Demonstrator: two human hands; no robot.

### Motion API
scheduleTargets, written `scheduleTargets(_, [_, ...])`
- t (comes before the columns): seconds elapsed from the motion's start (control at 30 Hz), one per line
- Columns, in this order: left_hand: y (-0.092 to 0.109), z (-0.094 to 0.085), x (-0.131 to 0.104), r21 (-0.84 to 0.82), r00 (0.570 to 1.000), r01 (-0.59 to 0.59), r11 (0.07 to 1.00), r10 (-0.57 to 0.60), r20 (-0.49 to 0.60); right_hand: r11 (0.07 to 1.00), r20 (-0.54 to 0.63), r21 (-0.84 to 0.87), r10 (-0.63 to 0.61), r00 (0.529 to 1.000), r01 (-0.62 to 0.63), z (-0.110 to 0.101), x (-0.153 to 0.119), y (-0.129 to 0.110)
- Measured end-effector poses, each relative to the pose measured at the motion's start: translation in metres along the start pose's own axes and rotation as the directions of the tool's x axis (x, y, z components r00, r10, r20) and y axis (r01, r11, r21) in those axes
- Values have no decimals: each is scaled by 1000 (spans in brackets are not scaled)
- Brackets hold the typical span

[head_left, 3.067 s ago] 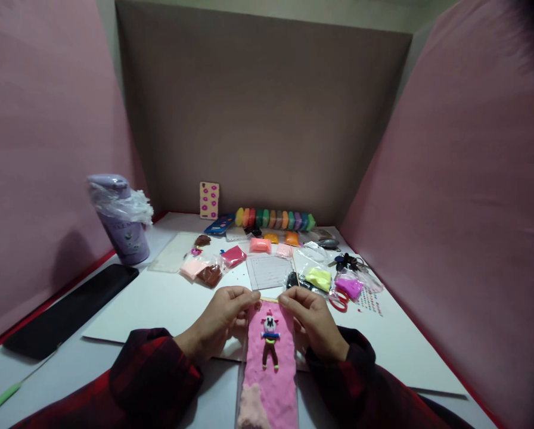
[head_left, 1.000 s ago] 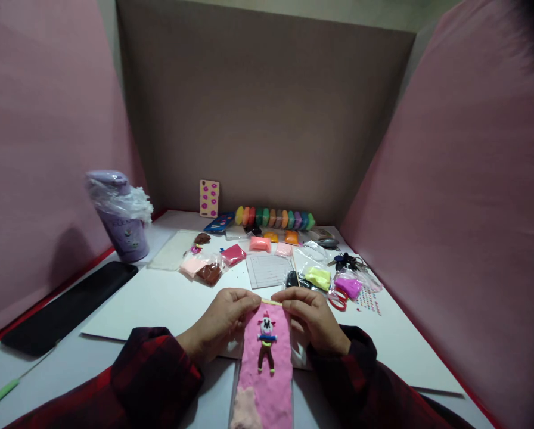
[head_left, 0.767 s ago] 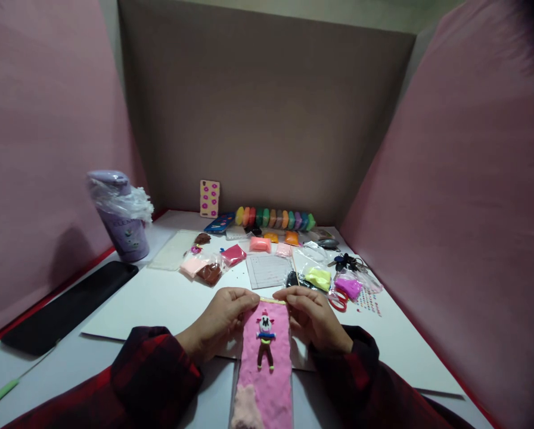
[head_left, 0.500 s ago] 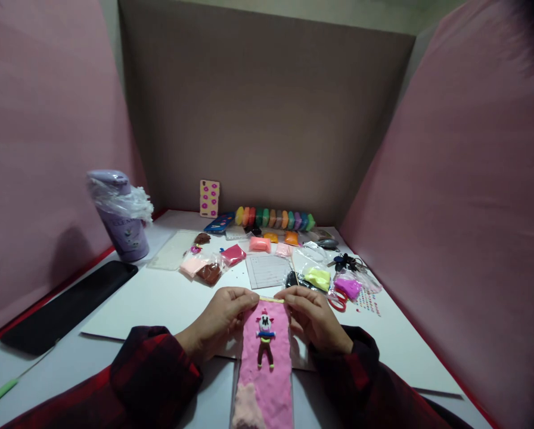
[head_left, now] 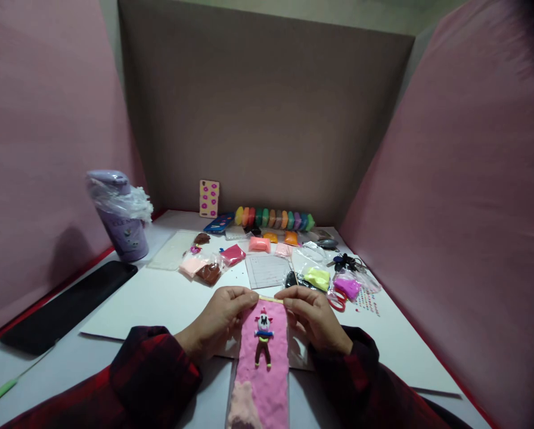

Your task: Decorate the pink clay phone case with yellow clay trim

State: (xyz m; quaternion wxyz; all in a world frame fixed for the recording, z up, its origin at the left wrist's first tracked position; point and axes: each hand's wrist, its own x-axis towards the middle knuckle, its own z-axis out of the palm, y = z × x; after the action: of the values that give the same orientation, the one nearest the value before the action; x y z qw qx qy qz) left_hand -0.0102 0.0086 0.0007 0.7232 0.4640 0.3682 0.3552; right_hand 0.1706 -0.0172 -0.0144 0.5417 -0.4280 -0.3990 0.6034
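Note:
A long pink clay-covered panel [head_left: 270,384] with clear edges stretches toward me, its near end cut off by the bottom of the view. On it lies a small clay figure [head_left: 263,339] with a white face, blue and yellow bands and brown legs. A thin yellow clay strip [head_left: 271,300] runs along the far edge. My left hand [head_left: 226,316] pinches the far left corner, thumb on top. At the far right corner, my right hand [head_left: 314,316] grips likewise with thumb and fingertips. Some fingers of both hands are hidden. Peach clay [head_left: 244,405] covers the lower left.
Behind my hands lie a lined paper [head_left: 269,271], bagged yellow clay [head_left: 317,278], bagged magenta clay [head_left: 347,288] and red scissors [head_left: 337,301]. A purple bottle [head_left: 126,229] stands left, near a long black case [head_left: 70,307]. Several colored clay packs [head_left: 273,218] line the back.
The near part of the panel has swung slightly left, and the clay figure with it. Both hands keep almost the same place and grip.

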Motion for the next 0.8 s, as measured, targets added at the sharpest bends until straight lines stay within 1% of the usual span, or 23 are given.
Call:
scheduleTargets(0.13, [-1, 0, 0, -14, 1000, -1, 1000, 1, -1, 1000, 8, 9, -5, 1000, 5, 0, -2, -2])
scheduleTargets(0.3, [0, 0, 1, -19, 1000, -3, 1000, 3, -12, 998, -22, 56, 20, 1000, -18, 7, -4, -8])
scheduleTargets(0.43, [-1, 0, 0, -24, 1000, -4, 1000, 4, 5, 1000, -26, 24, 5, 1000, -4, 9, -5, -8])
scheduleTargets(0.6, [-1, 0, -2, -33, 1000, 7, 999, -7, 8, 1000, -15, -16, 7, 1000, -7, 6, -4, -6])
scheduleTargets(0.7, [0, 0, -2, -29, 1000, 5, 1000, -5, 4, 1000, 0, -21, 9, 1000, -9, 5, -4, -5])
scheduleTargets(0.8, [-2, 0, -1, -33, 1000, -14, 999, 15, 11, 998, 23, -57, -17, 1000, 19, 5, -5, -4])
